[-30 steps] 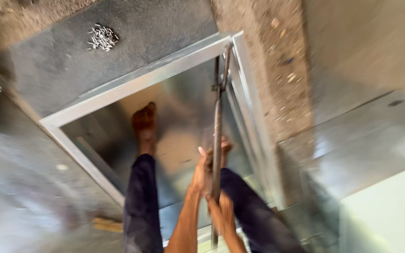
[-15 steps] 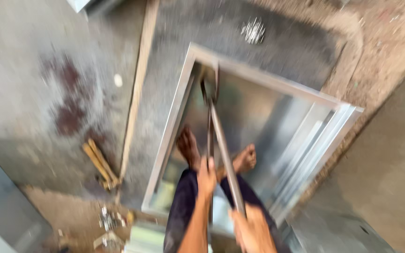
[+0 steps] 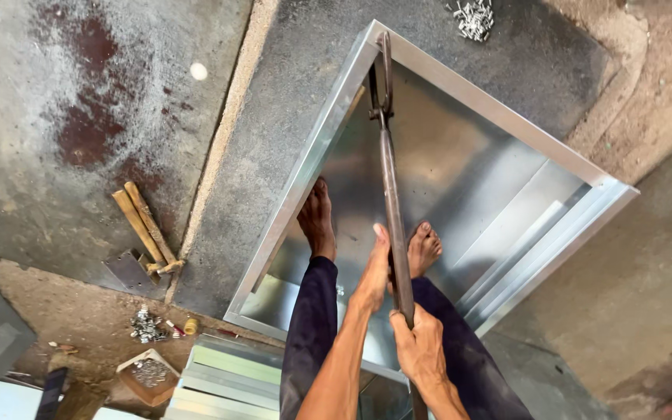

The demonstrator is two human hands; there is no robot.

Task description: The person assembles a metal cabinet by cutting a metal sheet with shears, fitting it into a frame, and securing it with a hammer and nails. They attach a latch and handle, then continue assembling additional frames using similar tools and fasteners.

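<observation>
I stand barefoot inside a shiny sheet-metal frame (image 3: 305, 171) lying on the concrete floor. A long rusty metal tool (image 3: 389, 179) with jaws at its far end reaches to the frame's far corner edge. My left hand (image 3: 372, 272) grips the shaft midway. My right hand (image 3: 419, 348) holds the handle nearer to me. Both feet rest on the metal sheet, the left foot (image 3: 318, 219) beside the frame's left rail.
A wooden-handled tool (image 3: 146, 233) lies on the floor to the left. A pile of small rivets (image 3: 472, 17) sits beyond the frame; more fasteners (image 3: 145, 325) lie at lower left, near stacked metal strips (image 3: 227, 377). Folded metal channels (image 3: 546, 241) line the frame's right side.
The view has swung and steadied. The tool's jaws now sit at the frame's far corner; both hands stay on the shaft.
</observation>
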